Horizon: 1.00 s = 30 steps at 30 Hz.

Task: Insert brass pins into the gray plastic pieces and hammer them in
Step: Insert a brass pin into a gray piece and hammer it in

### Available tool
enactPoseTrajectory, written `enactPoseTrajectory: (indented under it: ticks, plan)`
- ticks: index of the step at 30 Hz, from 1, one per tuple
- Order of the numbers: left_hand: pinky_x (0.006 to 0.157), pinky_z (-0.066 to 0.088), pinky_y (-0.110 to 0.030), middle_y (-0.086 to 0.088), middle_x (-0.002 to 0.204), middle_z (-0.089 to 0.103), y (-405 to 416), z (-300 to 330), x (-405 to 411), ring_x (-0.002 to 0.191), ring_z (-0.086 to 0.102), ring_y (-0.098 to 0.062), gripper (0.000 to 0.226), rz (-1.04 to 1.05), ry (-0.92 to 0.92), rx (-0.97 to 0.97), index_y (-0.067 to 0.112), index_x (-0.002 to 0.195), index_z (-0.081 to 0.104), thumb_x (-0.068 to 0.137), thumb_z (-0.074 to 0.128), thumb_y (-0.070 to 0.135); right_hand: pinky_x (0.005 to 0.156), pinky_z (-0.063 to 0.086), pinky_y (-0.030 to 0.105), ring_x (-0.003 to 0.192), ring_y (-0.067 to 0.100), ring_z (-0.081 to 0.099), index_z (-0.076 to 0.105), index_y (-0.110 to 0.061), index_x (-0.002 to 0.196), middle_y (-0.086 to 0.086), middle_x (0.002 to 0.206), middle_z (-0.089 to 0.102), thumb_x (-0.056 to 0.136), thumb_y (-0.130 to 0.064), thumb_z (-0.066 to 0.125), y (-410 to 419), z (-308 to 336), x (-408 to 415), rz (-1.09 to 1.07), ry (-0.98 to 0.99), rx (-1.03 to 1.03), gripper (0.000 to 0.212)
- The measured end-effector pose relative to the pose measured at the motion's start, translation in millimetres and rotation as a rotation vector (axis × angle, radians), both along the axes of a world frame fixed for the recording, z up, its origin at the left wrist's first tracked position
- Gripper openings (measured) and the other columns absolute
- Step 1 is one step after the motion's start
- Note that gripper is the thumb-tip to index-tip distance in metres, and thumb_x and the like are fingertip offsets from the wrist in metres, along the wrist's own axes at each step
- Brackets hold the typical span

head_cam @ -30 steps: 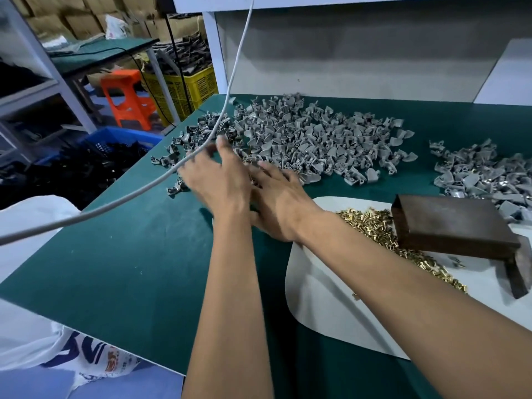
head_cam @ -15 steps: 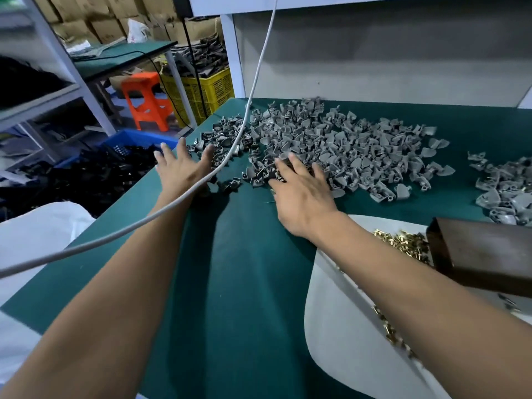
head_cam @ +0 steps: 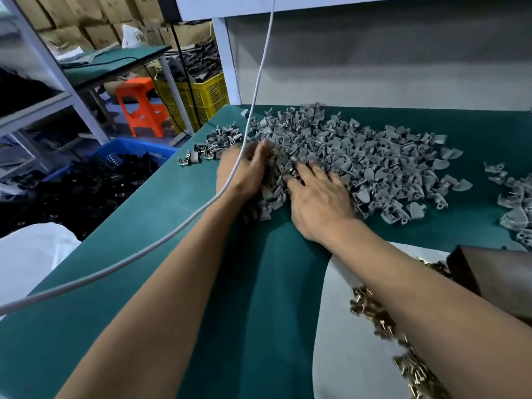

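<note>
Gray plastic pieces (head_cam: 359, 156): 2 heaps on green table (head_cam: 144, 254), too many to count. Left hand (head_cam: 244, 171) & right hand (head_cam: 319, 200), fingers spread flat, press heap's near edge. Brass pins (head_cam: 371, 309) on white sheet (head_cam: 339, 341). Yellow crate (head_cam: 201, 96) holds dark parts.

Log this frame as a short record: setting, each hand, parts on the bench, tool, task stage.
setting: green bench mat, white cable hanging across it
left hand: at the near left edge of the gray plastic pieces, touching them; blurred
right hand: fingers spread flat on the same pile
second gray pile: at the right edge
brass pins: loose on the white sheet
brown block: on the sheet, untouched
task stage: gathering pieces; no pin held
</note>
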<state>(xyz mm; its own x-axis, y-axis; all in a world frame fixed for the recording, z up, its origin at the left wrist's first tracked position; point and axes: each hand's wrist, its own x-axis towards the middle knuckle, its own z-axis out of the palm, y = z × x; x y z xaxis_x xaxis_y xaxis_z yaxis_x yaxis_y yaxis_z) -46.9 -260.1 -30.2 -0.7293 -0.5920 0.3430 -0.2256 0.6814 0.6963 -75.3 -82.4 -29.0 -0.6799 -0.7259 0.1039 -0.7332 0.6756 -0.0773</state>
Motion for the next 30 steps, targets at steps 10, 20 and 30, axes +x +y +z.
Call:
enactPoseTrajectory:
  ticks: [10,20,30]
  plan:
    - [0.123,0.018,-0.057,-0.014,0.168,0.022,-137,-1,-18,0.152,0.020,-0.040,0.077,0.241,-0.406,-0.112,0.031,0.159,0.029,0.098,0.019,0.076,0.124,0.012,0.056,0.157,0.030,0.006,-0.012,-0.038,0.159,0.009,0.171,0.001,0.104,-0.056,0.013,-6,-12,-12,0.024,0.046,0.001,0.063]
    - [0.120,0.031,-0.047,-0.013,0.154,0.049,-95,-1,-69,0.138,0.046,-0.035,0.065,-0.047,-0.458,-0.072,0.030,0.147,0.051,0.102,0.025,0.069,0.125,0.014,0.056,0.156,0.031,0.013,0.008,-0.036,0.161,0.009,0.170,0.011,0.105,-0.053,0.020,-6,-6,-7,0.020,0.047,-0.021,0.059]
    - [0.117,0.028,-0.024,-0.006,0.162,0.036,24,33,-61,0.144,0.040,-0.017,0.059,-0.372,-0.180,0.403,0.018,0.155,0.041,0.110,0.022,0.051,0.110,0.035,0.049,0.138,0.029,0.039,0.068,-0.033,0.128,0.006,0.142,0.056,0.099,-0.028,0.061,13,14,2,-0.048,0.037,-0.191,0.030]
